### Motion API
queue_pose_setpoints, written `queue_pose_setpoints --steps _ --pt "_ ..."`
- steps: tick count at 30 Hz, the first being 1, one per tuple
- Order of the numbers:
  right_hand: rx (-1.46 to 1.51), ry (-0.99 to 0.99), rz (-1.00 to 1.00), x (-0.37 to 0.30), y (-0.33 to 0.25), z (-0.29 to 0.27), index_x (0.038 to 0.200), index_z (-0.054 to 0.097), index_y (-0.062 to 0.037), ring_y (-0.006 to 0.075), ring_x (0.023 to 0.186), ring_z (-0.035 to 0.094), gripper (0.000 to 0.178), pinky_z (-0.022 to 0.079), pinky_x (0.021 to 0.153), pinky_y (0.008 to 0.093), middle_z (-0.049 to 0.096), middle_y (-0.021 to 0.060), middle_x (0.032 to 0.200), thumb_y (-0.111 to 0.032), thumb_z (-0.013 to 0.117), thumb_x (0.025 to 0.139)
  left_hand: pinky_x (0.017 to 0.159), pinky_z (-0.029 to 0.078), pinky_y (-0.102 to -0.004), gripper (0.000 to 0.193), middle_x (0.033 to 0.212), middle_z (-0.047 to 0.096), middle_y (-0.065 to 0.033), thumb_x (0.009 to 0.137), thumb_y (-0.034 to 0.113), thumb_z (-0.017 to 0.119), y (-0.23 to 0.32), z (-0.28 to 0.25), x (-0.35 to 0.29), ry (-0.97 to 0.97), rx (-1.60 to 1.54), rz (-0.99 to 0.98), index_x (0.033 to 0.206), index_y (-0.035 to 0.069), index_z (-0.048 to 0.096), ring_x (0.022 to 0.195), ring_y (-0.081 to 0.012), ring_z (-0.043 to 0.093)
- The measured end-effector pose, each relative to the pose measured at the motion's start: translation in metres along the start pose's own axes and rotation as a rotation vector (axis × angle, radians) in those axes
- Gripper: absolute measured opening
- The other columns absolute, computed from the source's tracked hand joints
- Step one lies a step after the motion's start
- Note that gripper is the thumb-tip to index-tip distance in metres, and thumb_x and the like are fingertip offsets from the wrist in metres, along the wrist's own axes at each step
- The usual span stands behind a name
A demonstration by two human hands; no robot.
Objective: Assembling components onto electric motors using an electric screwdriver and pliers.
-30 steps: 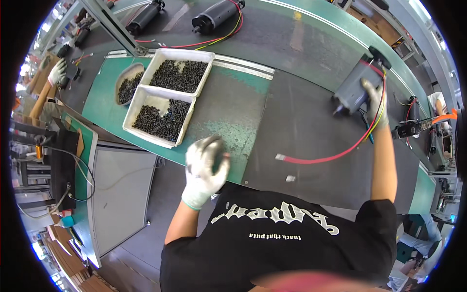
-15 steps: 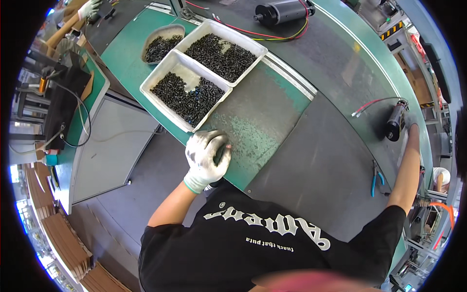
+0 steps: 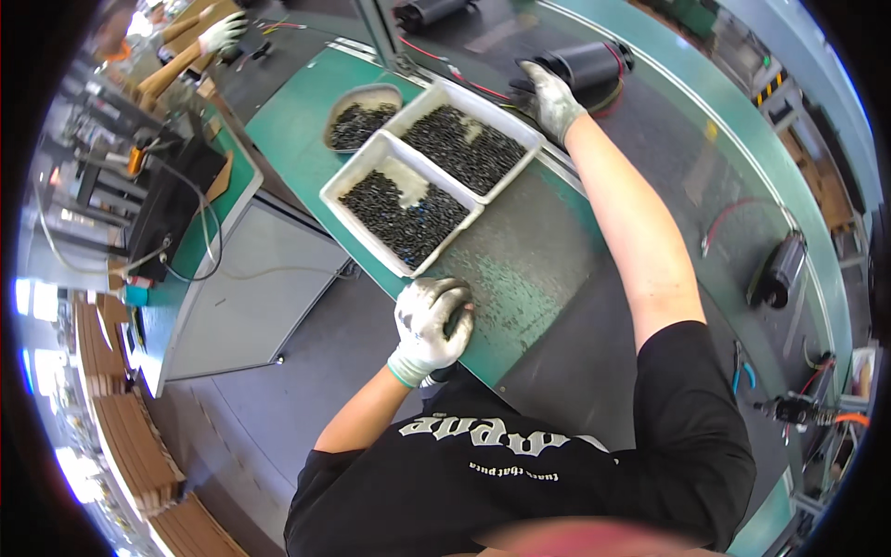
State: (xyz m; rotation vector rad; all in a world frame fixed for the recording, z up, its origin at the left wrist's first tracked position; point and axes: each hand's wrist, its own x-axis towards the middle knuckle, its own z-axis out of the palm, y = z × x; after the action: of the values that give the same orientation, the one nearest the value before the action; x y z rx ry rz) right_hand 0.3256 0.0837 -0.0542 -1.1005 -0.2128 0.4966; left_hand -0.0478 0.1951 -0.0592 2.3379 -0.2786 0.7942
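Note:
My left hand (image 3: pixel 432 325), in a white glove with dark smudges, rests at the green table's near edge. Its fingers are curled in, and whatever they may hold is hidden. Just beyond it stands a white tray (image 3: pixel 401 271) with many small black parts. My right hand (image 3: pixel 555 104), also gloved, is stretched far forward at the left end of a black cylindrical motor (image 3: pixel 589 67). Its fingers are extended and apart around that end; whether they touch it I cannot tell. Red and yellow-green wires lie by the motor.
A second white tray (image 3: pixel 536 141) and a rounded container (image 3: pixel 331 130) hold more black parts. Another wired motor (image 3: pixel 780 271) lies at right, near blue-handled pliers (image 3: pixel 746 371) and a power tool (image 3: pixel 796 410). A further motor (image 3: pixel 432 9) is at the back. A co-worker's gloved hand (image 3: pixel 223 32) is far left.
My right hand has left the motor at the right and swung forward and left to the one at the back. My left hand stays curled by the tray. The view has shifted.

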Motion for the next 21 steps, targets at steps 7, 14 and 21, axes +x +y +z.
queue_pose_setpoints --steps 7,14,21 --pt "-0.774 0.537 -0.311 -0.023 0.009 -0.029 0.107 0.066 0.0001 0.0272 0.097 0.061 0.044 0.044 0.088 0.0363 0.068 0.0142 0.104 -0.038 0.055 0.090 0.071 0.049 -0.0373 0.016 0.087 0.067 -0.0088 0.066 0.004 0.067 -0.004 -0.009 -0.008 0.064 -0.001 0.027 0.083 0.005 0.065 0.076 -0.0276 0.062" --pt "-1.921 0.094 -0.068 -0.179 -0.151 -0.084 0.095 0.069 -0.0023 0.0373 0.088 0.063 0.046 0.048 0.079 0.0436 0.066 0.0235 0.093 -0.045 0.054 0.085 0.072 0.048 -0.0383 0.016 0.088 0.066 -0.0090 0.069 0.007 0.069 0.000 -0.008 -0.014 0.024 -0.028 0.014 0.084 0.006 0.065 0.079 -0.0279 0.062" --pt "-2.313 0.052 0.206 -0.326 -0.176 0.018 0.077 0.072 -0.0084 0.0325 0.074 0.065 0.026 0.050 0.073 0.0426 0.066 0.0157 0.074 -0.031 0.058 0.078 0.091 0.044 -0.0479 0.057 0.125 0.049 -0.0249 0.079 0.032 0.066 0.079 0.078 0.049 -0.158 -0.122 0.201 0.124 0.001 0.051 0.112 -0.0382 0.050"
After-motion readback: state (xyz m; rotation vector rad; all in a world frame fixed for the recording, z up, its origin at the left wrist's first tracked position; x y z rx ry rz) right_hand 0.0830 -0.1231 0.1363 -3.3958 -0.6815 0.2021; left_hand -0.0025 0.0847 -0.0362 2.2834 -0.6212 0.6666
